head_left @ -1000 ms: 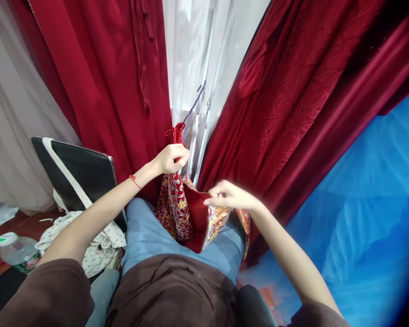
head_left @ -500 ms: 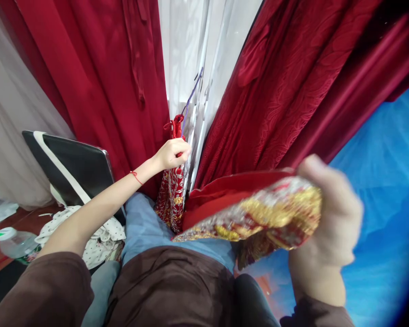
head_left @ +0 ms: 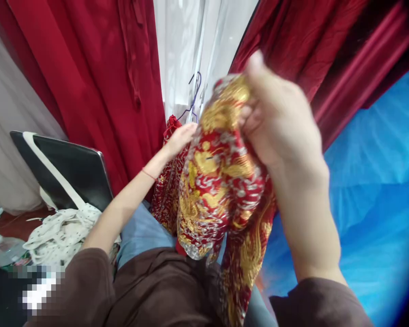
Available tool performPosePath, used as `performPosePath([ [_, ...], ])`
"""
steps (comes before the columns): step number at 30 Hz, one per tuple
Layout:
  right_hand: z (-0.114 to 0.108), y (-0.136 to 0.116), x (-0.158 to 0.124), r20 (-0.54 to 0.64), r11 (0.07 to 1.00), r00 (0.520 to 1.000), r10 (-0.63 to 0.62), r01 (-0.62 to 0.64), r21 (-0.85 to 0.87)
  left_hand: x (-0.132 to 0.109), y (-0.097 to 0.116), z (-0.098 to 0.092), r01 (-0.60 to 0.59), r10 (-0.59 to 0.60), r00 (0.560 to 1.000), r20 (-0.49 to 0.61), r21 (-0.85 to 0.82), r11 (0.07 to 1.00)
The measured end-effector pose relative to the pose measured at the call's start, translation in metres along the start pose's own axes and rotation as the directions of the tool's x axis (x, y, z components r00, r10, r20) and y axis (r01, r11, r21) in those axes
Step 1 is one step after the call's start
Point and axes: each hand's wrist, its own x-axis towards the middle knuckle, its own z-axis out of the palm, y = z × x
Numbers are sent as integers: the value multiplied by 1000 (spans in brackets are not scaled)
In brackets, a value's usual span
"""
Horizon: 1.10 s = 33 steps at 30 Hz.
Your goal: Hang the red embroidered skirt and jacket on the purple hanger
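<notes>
A purple wire hanger (head_left: pixel 193 106), hook uppermost, is in front of the white cloth. My left hand (head_left: pixel 181 138) is closed at its lower part; the fingertips are partly hidden behind the raised cloth. From the hanger a red garment (head_left: pixel 209 181) with gold and silver embroidery drapes down over my lap. My right hand (head_left: pixel 282 111), blurred by motion, pinches an edge of this garment and lifts it up in front of me. The rest of the garment falls in folds below that hand, embroidered face towards me.
Dark red curtains (head_left: pixel 88 68) hang on both sides of a white curtain (head_left: pixel 177 54). To the left are a black chair back (head_left: pixel 68 168) with a white strap, a dotted white cloth (head_left: pixel 61 231) and a plastic bottle (head_left: pixel 7 250). Blue fabric (head_left: pixel 368 190) spreads at right.
My right hand has swung up and left, bringing the garment's edge towards the hanger and turning its embroidered face to me. My left hand has risen slightly; more of the hanger shows.
</notes>
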Motion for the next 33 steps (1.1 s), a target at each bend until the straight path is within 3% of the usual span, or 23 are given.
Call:
performPosePath([
  [2, 11, 16, -5, 136, 984, 975, 174, -177, 13, -10, 22, -32, 48, -38, 990, -136, 67, 997],
  [4, 24, 37, -8, 207, 966, 946, 248, -257, 19, -33, 59, -54, 63, 2, 960, -280, 224, 972],
  [7, 47, 69, 1, 221, 963, 946, 238, -260, 77, -78, 121, -60, 134, 111, 919, -377, 566, 813],
  [9, 61, 86, 11, 268, 955, 927, 262, -290, 69, -102, 149, -52, 238, 25, 941, -338, 712, 661],
  [11, 73, 97, 18, 373, 944, 875, 309, -330, -8, -115, 160, -45, 345, -160, 938, -308, 780, 521],
  [14, 84, 101, 14, 487, 941, 805, 339, -287, -180, -118, 155, -41, 456, -351, 873, -339, 823, 339],
  [18, 90, 97, -4, 500, 935, 821, 277, -111, -336, -118, 143, -42, 462, -465, 817, -341, 870, 174],
  [20, 87, 96, -5, 499, 929, 836, 230, -36, -368, -123, 137, -43, 401, -475, 836, -274, 897, 187],
  [22, 79, 96, 0, 502, 929, 849, 166, 36, -368, -128, 127, -46, 327, -438, 878, -192, 910, 256],
  [27, 41, 104, 23, 401, 884, 916, 21, 170, -435, -127, 93, -66, 252, -360, 931, -55, 811, 528],
  [29, 21, 114, 27, 396, 811, 915, 74, 176, -559, -123, 85, -75, 230, -299, 954, -28, 707, 669],
  [33, -24, 144, 32, 396, 564, 839, 373, 134, -815, -122, 93, -99, 189, -188, 981, -55, 517, 835],
])
